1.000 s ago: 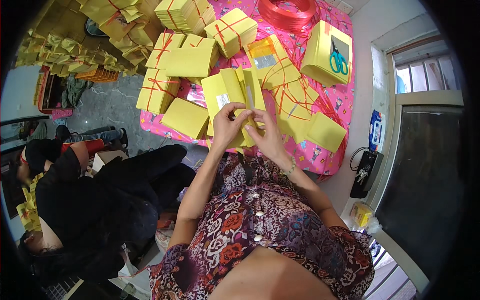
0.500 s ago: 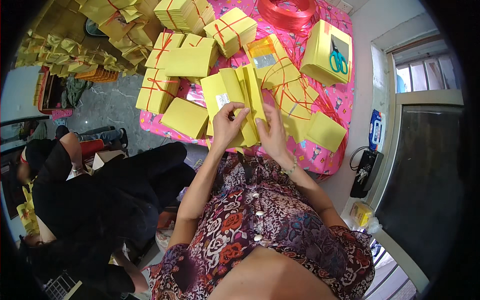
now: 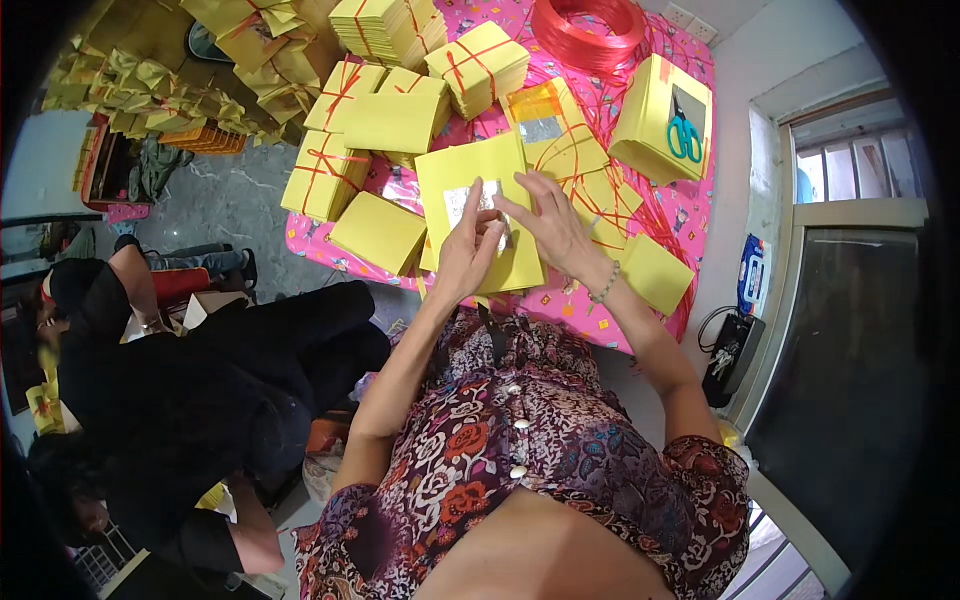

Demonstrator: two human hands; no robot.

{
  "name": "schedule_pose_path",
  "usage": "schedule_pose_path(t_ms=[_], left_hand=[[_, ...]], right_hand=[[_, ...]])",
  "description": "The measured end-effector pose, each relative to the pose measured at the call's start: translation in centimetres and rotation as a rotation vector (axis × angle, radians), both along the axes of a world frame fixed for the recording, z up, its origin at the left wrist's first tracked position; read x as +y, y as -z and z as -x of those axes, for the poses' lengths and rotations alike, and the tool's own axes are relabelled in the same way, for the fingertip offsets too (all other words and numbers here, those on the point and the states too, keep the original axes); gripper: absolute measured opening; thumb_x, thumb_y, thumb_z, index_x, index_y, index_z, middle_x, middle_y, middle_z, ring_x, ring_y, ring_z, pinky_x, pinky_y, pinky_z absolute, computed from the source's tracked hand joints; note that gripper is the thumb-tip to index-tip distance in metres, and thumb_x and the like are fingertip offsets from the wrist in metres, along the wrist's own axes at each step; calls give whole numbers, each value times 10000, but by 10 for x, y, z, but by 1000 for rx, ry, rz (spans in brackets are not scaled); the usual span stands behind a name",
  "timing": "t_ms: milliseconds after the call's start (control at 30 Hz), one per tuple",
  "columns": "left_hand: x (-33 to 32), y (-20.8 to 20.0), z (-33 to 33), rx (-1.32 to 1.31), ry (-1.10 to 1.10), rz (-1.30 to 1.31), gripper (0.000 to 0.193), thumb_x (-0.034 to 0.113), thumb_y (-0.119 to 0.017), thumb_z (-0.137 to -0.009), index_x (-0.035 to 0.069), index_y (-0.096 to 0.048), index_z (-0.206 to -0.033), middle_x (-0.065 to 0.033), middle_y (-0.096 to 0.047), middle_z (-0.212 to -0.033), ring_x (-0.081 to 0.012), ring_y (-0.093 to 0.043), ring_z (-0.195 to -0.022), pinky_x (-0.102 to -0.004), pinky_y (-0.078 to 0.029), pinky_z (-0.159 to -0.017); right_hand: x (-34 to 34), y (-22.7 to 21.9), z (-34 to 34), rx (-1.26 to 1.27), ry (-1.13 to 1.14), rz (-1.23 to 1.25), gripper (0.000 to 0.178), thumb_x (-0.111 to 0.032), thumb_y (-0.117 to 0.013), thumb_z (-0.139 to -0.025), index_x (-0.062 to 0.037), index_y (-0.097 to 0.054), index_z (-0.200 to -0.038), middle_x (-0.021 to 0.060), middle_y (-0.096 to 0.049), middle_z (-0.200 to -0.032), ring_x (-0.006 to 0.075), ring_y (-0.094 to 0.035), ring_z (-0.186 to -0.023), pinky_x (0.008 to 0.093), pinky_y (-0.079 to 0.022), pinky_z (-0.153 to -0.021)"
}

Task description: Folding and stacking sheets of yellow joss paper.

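A flat yellow paper piece [image 3: 470,162] with a white printed patch lies before me near the table's front edge. My left hand [image 3: 468,252] rests on it, index finger stretched along the patch and thumb apart. Over its right part is my right hand [image 3: 562,232], fingers and thumb spread, with nothing visibly gripped. Whether its fingertips touch the paper I cannot tell. Left of the paper sits a loose yellow stack [image 3: 378,233]; to the right is another small yellow stack [image 3: 652,272].
Bundles tied with red string [image 3: 326,175] crowd the table's left and back. A red string coil [image 3: 588,35] lies at the back; teal-handled scissors [image 3: 684,136] rest on a yellow stack. A person in black [image 3: 190,390] sits at my left. A wall and door [image 3: 840,350] stand right.
The folded yellow sheets that stood up between my hands now lie flat, with the white patch showing. My right hand has moved up and its fingers have spread. The view has shifted slightly.
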State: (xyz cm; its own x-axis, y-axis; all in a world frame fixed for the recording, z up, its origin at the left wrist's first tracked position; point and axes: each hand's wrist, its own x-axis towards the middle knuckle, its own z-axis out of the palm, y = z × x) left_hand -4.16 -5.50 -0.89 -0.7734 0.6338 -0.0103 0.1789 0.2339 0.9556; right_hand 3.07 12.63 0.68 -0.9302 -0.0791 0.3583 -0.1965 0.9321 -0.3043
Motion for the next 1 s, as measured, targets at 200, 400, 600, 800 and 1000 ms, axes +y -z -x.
schedule_pose_path(t_ms=[200, 400, 600, 800, 1000], left_hand=[[-11, 2, 16, -366, 62, -117, 550, 336, -363, -1070, 39, -245, -1518, -170, -642, -1194, -180, -623, -979, -304, -497, -818], [-17, 4, 27, -488, 147, -140, 460, 260, -372, -1073, 81, -331, -1494, -100, -623, -1247, -170, -599, -1090, -292, -485, -924], [-62, 6, 48, -144, 47, -258, 425, 0, -484, -925, 36, -529, -1346, -88, -629, -1233, -191, -578, -1156, -351, -430, -1021], [-78, -16, 49, 306, -87, -96, 575, -64, -518, -754, 90, -585, -1304, -114, -596, -1296, -281, -487, -1270, -404, -361, -1086], [-49, -10, 62, 251, -87, -270, 214, 11, -635, -853, 50, -683, -1058, -93, -691, -1073, -252, -615, -1076, -363, -433, -983]], right_hand=[[19, 1, 0, 33, -254, -66, 408, -92, -567, -842, -221, -640, -1222, 60, -505, -1343, 296, -440, -1312, 439, -436, -1048], [31, 17, -1, 1, -302, -93, 267, -122, -579, -833, -153, -702, -1068, 38, -655, -1117, 255, -571, -1200, 432, -464, -1016], [29, 18, 5, 61, -218, 130, 275, -29, -603, -797, -113, -703, -1039, 64, -694, -1062, 266, -651, -1044, 386, -519, -906], [28, -10, 15, -141, -142, 537, 444, 98, -656, -690, -114, -680, -1079, 80, -679, -983, 303, -644, -912, 384, -521, -766], [13, -41, 27, -158, -28, 676, 351, 100, -609, -791, -70, -664, -1092, 74, -655, -1004, 226, -631, -928, 323, -494, -799]])
